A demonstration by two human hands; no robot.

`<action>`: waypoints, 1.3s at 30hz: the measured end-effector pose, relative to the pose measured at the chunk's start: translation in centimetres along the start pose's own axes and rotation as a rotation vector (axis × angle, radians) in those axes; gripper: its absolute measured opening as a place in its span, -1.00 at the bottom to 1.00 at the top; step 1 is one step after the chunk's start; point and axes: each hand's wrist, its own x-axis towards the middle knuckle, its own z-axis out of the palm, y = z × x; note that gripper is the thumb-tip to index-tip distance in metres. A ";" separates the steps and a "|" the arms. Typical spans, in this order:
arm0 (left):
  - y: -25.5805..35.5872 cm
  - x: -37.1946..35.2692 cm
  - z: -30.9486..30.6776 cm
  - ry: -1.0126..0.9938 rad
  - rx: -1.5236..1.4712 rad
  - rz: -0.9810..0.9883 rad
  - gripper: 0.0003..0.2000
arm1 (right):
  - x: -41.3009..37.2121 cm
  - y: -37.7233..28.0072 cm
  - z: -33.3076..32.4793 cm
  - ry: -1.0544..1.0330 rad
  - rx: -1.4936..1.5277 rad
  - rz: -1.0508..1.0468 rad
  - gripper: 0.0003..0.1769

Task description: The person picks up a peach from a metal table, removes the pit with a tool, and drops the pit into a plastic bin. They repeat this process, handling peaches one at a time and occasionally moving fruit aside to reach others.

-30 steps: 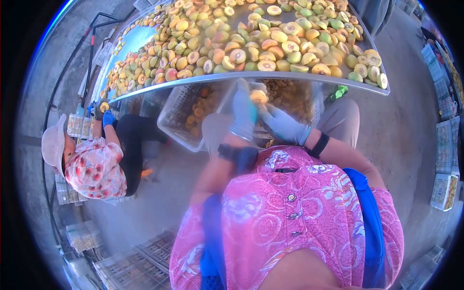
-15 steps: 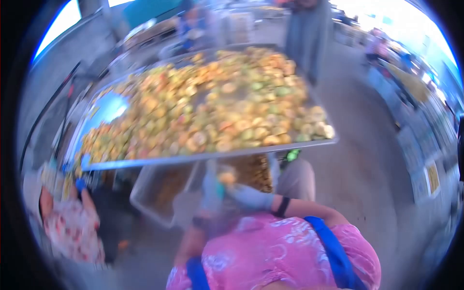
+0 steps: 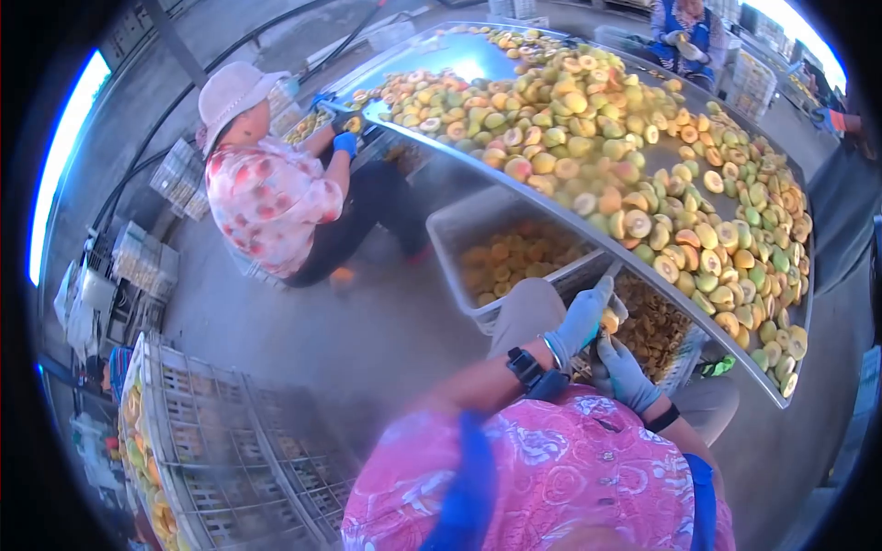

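One fruit piece [image 3: 609, 320] sits between the two gloved hands, on the person's side of the metal table's [image 3: 491, 60] near edge, right of that edge's middle. Left hand [image 3: 579, 320] has it gripped at the fingers; piece is just right of that palm. Right hand [image 3: 629, 375] is on the near right side, fingers curled up just under the piece; can't tell if they also grip it or hold a tool, too small. Long axis of the piece: can't read, mostly covered. Left fingertips look nearer. Left forearm comes in from lower left, angled up and right, watch [image 3: 525, 367] on the wrist, one finger pointing up toward the table edge. Right forearm comes from lower right, angled up and left, dark band [image 3: 661, 419] on the wrist. Wrists apart, fingertips converging. Behind and right of the hands: crate [image 3: 684, 363] of small brownish pieces, partly under the table. Left of them: white crate [image 3: 459, 220] with fruit pieces, below the near edge. Cut fruit [image 3: 634, 220] is piled over most of the tabletop, down to the near right corner. Co-worker [image 3: 271, 202] is well apart, by the near left corner.
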 end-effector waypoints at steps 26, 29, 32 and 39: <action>5.2 -1.7 -4.2 0.073 0.661 0.443 -0.44 | 6.4 0.2 4.3 0.072 -0.224 -0.079 -0.68; 5.8 -1.5 -4.3 0.089 0.503 0.145 -0.44 | 6.0 0.3 4.2 0.120 -0.203 -0.094 -0.70; 5.3 -1.4 -5.0 0.010 0.371 0.111 -0.42 | 5.7 -0.9 4.3 0.020 -0.014 0.119 -0.76; 5.2 -1.1 -5.1 -0.111 0.283 0.077 -0.40 | 4.8 -0.9 3.0 -0.132 0.145 0.214 -0.73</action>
